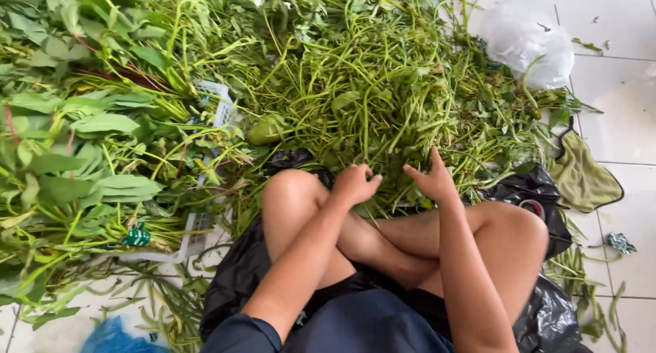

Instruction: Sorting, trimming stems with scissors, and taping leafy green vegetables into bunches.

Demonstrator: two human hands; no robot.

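A wide heap of green stems (369,86) covers the tiled floor (615,114) ahead of the seated person, with leafy bunches (89,148) over a white basket (219,103) at the left. The left hand (354,183) curls its fingers together at the heap's near edge. The right hand (430,179), fingers apart, touches the stems beside it.

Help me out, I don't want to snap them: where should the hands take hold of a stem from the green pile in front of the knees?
Probably at the near, lower end of a stem in the stem pile, coming from the person's side. The long thin stems mostly run away from the knees, and both the left hand and right hand already sit at that edge.
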